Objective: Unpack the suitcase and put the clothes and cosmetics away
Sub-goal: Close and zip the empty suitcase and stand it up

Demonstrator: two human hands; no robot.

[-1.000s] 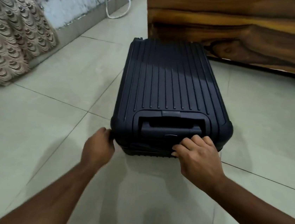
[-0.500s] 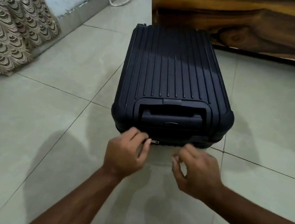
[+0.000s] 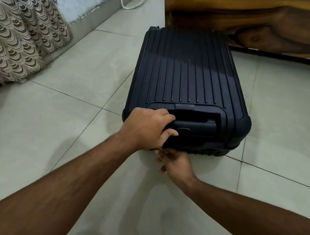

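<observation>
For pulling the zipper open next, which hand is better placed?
The right hand: it sits low at the suitcase seam, fingers curled there. The left hand grips the handle, steadying the case.

We find nothing to read anywhere here. The suitcase at the frame's centre bears no legible brand, label or number.

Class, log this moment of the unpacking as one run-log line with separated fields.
stage: opening not yet done | suitcase: closed, flat on floor | left hand: grips suitcase's near end | right hand: fingers curled at its lower edge, pinch unclear
</observation>
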